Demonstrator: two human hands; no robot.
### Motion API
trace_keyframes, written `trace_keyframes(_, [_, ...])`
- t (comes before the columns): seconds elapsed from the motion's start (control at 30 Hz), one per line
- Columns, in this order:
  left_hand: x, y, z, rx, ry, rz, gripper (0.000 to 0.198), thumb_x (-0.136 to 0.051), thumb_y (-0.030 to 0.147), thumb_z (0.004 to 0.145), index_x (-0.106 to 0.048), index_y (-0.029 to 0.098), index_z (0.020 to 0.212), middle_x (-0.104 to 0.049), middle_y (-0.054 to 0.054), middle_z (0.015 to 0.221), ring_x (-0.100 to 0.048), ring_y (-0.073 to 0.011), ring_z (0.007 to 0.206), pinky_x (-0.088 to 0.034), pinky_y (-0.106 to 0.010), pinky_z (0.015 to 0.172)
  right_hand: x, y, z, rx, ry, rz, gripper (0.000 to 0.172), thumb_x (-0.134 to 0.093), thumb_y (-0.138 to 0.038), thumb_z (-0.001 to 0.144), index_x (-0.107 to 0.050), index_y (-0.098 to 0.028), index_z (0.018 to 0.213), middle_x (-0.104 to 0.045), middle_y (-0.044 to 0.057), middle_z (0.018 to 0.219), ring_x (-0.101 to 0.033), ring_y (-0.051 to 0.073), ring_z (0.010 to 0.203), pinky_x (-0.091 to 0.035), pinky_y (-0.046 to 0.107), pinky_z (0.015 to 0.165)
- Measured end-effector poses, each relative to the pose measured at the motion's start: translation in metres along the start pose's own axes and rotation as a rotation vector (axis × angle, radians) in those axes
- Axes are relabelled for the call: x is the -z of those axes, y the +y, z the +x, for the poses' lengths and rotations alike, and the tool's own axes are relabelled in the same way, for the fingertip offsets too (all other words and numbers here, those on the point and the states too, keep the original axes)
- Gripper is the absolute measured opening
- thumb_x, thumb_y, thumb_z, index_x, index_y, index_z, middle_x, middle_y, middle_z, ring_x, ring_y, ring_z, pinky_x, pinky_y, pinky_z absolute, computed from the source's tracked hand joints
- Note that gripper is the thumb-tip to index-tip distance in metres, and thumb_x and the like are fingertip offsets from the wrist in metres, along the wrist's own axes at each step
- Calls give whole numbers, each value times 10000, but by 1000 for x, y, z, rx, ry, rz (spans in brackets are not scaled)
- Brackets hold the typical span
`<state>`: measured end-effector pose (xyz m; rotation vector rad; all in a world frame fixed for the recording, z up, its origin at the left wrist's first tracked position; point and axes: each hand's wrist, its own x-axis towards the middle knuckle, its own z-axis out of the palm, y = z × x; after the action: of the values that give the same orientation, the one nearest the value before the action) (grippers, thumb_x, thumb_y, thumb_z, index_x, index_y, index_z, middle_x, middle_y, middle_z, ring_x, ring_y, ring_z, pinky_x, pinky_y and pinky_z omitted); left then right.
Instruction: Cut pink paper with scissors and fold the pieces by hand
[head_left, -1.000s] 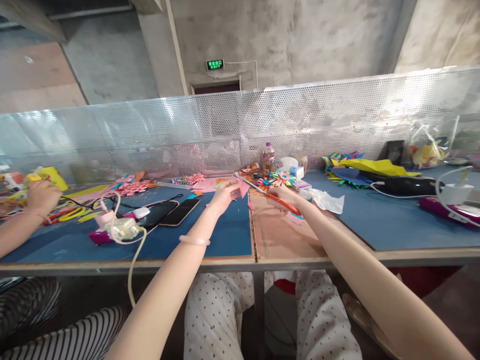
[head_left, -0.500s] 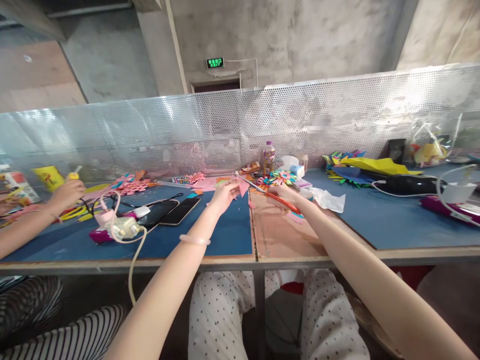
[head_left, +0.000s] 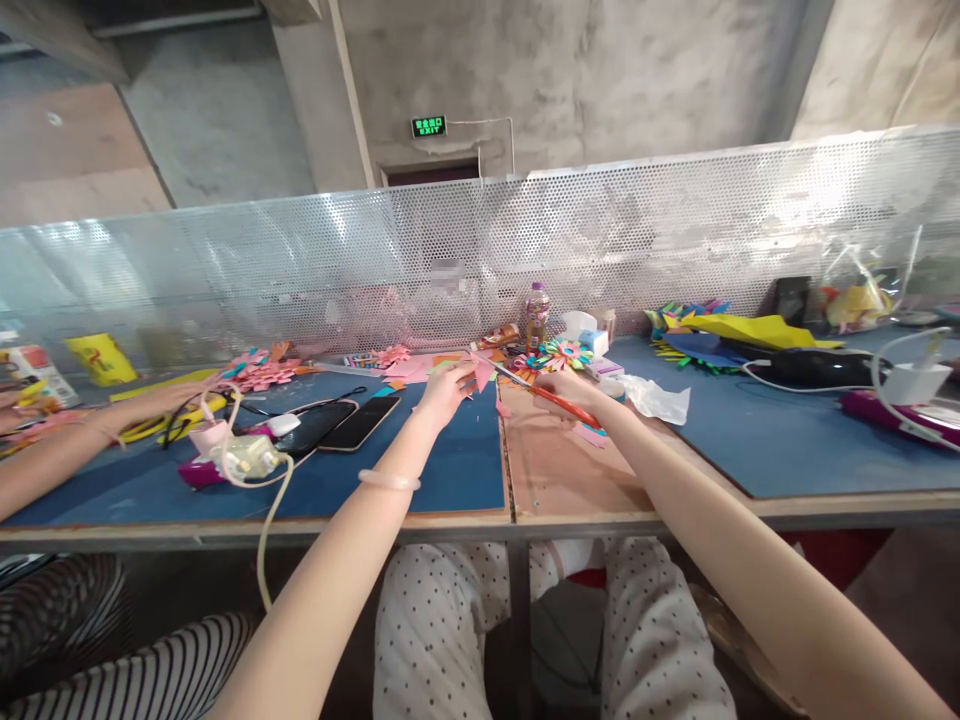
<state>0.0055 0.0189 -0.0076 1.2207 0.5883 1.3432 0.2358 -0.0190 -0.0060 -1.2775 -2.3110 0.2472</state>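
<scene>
My left hand [head_left: 448, 392] pinches a small piece of pink paper [head_left: 484, 373] above the table, near the seam between the blue mat and the bare wood. In my right hand [head_left: 568, 391] is a pair of scissors with orange handles [head_left: 564, 406]; its blades point left and reach the paper's edge. Whether the blades are parted I cannot tell. Behind my hands lie pink paper sheets [head_left: 412, 369] and a multicoloured paper flower [head_left: 568, 356]. Pink and blue scraps [head_left: 591, 434] rest on the wood below the scissors.
A black phone [head_left: 360, 423] and a power strip with cables [head_left: 244, 457] lie left. Another person's arm [head_left: 67, 450] reaches in there. A drink bottle [head_left: 537, 318] stands behind, crumpled white tissue [head_left: 657, 398] lies right, and a perforated metal screen [head_left: 360, 270] borders the back.
The pink paper has shifted slightly between my left fingers. My right hand and scissors stay nearly in place. The other person's hand has lowered toward the yellow things at left.
</scene>
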Motion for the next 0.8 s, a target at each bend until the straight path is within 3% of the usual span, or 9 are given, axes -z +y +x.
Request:
trace_keyframes(0.3, [0, -1, 1, -1, -12, 7, 175, -705, 183, 607, -642, 114, 755, -655, -73, 748, -590, -148, 681, -421, -257, 581, 0, -1, 1, -35, 23, -29, 150, -452, -237, 671, -566, -148, 707, -504, -4, 600, -456, 120, 578, -290, 220, 516])
trace_keyframes(0.8, [-1, 1, -1, -3, -25, -1, 146, -700, 164, 610, -643, 114, 734, -645, -63, 714, -583, -135, 666, -425, -258, 609, -12, 16, 8, 44, 102, -86, 151, -447, -275, 664, -525, -155, 614, -458, -22, 557, -399, 102, 551, -267, 217, 520])
